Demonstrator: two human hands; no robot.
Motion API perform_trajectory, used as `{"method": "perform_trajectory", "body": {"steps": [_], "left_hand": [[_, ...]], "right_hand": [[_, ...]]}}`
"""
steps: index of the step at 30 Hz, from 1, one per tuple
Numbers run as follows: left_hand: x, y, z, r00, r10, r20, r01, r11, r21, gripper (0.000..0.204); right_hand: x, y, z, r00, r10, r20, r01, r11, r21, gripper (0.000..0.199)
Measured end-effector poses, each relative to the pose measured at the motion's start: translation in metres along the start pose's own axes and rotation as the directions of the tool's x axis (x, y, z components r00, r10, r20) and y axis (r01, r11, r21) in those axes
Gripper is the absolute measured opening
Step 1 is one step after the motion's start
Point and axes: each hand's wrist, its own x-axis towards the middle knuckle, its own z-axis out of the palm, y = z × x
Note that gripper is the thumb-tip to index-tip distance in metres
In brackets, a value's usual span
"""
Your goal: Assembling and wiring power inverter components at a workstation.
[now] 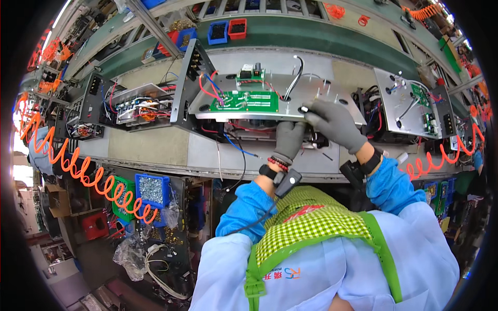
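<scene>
A metal mounting plate lies over an electrical chassis in front of me, carrying a long green circuit board and a smaller green board. My left hand, in a grey glove, reaches under the plate's near edge, which hides its fingers. On top, my grey-gloved right hand has its fingertips pinched together at a hole in the plate. A small white piece shows at those fingertips; its kind is too small to make out. A black and white cable bundle rises from another hole.
Similar open chassis stand along the bench at left and right. Orange coiled hoses hang on both sides. Loose wires dangle over the near bench edge. Blue and red bins sit at the back; a blue screw bin is below left.
</scene>
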Motion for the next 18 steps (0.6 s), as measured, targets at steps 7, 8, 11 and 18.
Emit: {"method": "perform_trajectory", "body": {"steps": [7,8,11,18], "left_hand": [[-0.006,0.008,0.009,0.997,-0.070,0.044,0.052,0.944,0.325,0.029],[-0.006,0.000,0.009,1.000,0.011,0.017,-0.017,0.919,0.395,0.025],[-0.005,-0.013,0.003,0.981,0.188,-0.043,-0.146,0.872,0.468,0.018],[0.002,-0.017,-0.013,0.988,0.141,0.064,-0.152,0.961,0.233,0.017]], "right_hand": [[0.014,-0.009,0.005,0.998,0.056,0.006,-0.056,0.992,0.113,0.024],[0.013,-0.008,0.008,0.997,0.074,-0.010,-0.072,0.986,0.152,0.022],[0.013,-0.006,0.013,0.991,0.132,-0.015,-0.128,0.978,0.163,0.021],[0.026,0.004,0.003,0.986,0.163,0.018,-0.163,0.963,0.215,0.027]]}}
